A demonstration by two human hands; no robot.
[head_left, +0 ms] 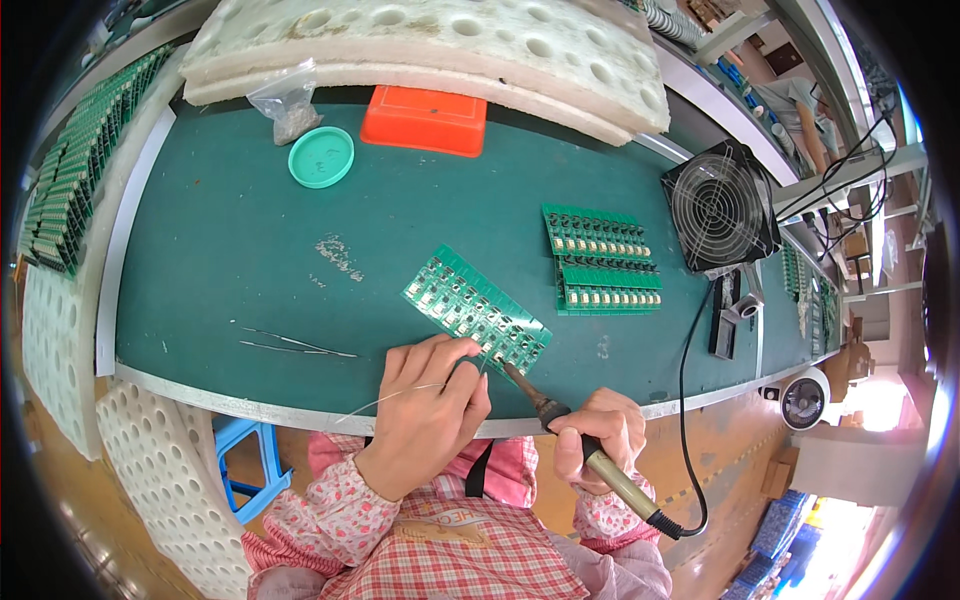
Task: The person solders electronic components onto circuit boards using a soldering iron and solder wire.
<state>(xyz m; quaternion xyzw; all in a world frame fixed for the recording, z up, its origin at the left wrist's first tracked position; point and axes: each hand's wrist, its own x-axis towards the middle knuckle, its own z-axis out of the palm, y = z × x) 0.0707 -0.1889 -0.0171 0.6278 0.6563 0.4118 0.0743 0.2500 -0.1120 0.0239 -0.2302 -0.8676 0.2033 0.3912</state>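
Observation:
A green circuit board panel (455,291) with rows of small white and black parts lies aslant on the green mat. My right hand (606,433) is wrapped round a soldering iron (617,482), whose tip touches or nearly touches the panel's near right part. Between the closed fingers of my left hand (428,408) runs a thin solder wire (378,402), its end by the iron's tip. Several fingers of that hand rest at the panel's near edge. Left of it on the mat lie tweezers (298,345).
Two more board panels (606,260) lie at right, near a black fan (716,203). At the back are an orange tray (424,120), a teal lid (321,157) and a plastic bag (291,105) before white foam (430,45). Stacked boards (85,165) stand far left. The iron's cord (684,400) crosses the table edge.

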